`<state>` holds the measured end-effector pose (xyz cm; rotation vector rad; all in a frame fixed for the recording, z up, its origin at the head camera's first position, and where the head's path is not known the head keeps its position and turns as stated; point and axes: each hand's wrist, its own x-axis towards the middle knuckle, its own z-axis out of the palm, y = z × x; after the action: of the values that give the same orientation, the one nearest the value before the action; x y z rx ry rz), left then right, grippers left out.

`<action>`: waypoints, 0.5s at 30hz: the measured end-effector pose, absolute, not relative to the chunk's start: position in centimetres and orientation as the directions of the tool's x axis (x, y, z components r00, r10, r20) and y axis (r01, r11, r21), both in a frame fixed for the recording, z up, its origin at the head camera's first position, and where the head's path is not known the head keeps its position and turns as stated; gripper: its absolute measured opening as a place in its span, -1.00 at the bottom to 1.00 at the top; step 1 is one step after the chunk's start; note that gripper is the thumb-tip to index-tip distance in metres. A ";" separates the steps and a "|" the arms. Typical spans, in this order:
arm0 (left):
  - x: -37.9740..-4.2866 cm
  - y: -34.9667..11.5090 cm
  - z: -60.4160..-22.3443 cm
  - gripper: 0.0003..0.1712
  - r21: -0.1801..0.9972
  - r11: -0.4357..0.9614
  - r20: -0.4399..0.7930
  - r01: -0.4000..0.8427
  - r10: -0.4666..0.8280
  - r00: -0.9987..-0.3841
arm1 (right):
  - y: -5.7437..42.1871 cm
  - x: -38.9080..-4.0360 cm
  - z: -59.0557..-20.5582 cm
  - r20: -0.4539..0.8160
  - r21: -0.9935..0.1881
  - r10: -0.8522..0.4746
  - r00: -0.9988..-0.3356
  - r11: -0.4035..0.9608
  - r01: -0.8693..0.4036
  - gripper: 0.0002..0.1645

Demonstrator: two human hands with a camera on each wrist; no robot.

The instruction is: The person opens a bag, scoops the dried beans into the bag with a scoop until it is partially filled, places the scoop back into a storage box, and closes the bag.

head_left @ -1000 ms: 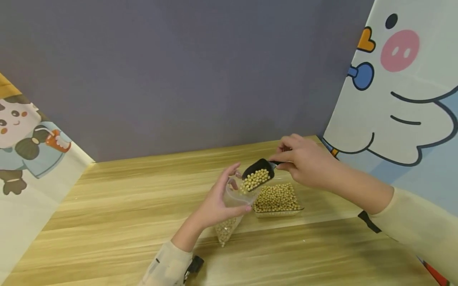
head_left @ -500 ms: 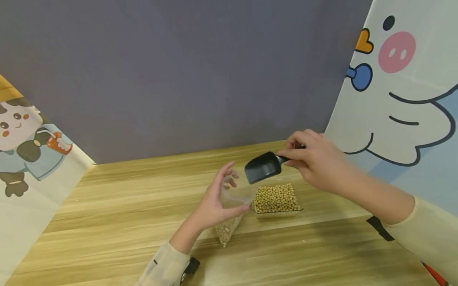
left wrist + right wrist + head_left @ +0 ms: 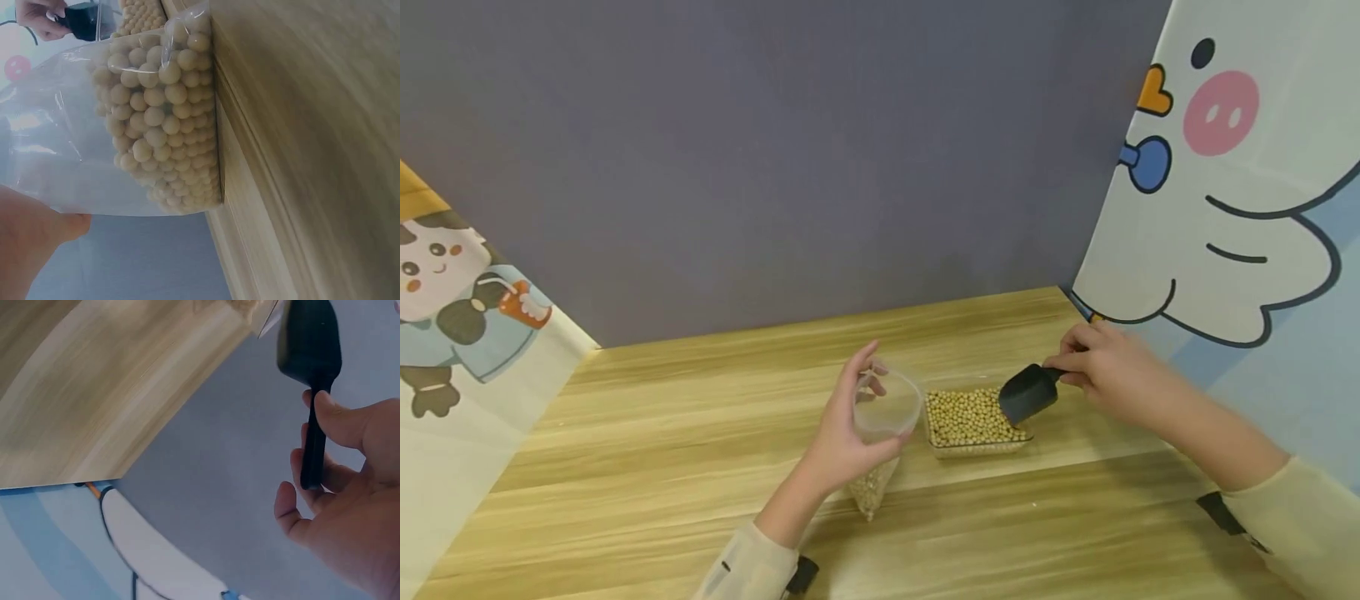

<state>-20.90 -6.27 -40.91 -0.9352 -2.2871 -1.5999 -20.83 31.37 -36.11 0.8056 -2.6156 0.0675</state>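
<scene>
A clear plastic bag [image 3: 56, 137] stands on the table, its lower part filled with pale round beans [image 3: 156, 119]. My left hand [image 3: 846, 437] grips the bag by its mouth, thumb on the near side and fingers on the far side, spreading it wide. A black scoop [image 3: 1028, 393] hangs over the right end of a clear box [image 3: 981, 451] full of yellowish beans [image 3: 970, 417]. My right hand [image 3: 1112, 371] pinches the scoop's handle [image 3: 314, 450] between thumb and fingers. The head view shows the back of the scoop, so its inside is hidden.
The box stands just right of the bag on the wood-grain table [image 3: 662, 467]. A grey panel [image 3: 775, 167] closes off the back. Printed cartoon panels stand at the left [image 3: 460, 308] and right [image 3: 1240, 208].
The scoop, full of beans over the bag a second ago, was tipped up and has swung right above the box. My left hand keeps its hold on the bag, shifted slightly left.
</scene>
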 end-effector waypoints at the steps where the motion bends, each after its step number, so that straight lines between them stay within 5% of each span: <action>1: -20.9 -6.3 -41.0 0.30 0.778 0.209 0.495 0.592 0.377 -0.783 | 31.1 -20.8 -36.2 0.373 0.082 -0.534 -0.759 0.833 -0.547 -0.70; 7: -20.7 -6.1 -41.1 0.29 0.781 0.192 0.506 0.595 0.366 -0.782 | 29.5 -20.3 -36.6 0.269 0.039 -0.497 -0.825 0.861 -0.507 -0.72; 15: -20.4 -6.1 -40.9 0.30 0.793 0.183 0.501 0.582 0.349 -0.792 | 28.9 -19.8 -38.7 0.330 -0.104 -0.475 -0.816 0.841 -0.531 -0.69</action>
<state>-20.43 -6.06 -40.86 -0.9007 -2.2484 -1.6560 -19.82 28.95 -38.65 0.7632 -2.7282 0.2757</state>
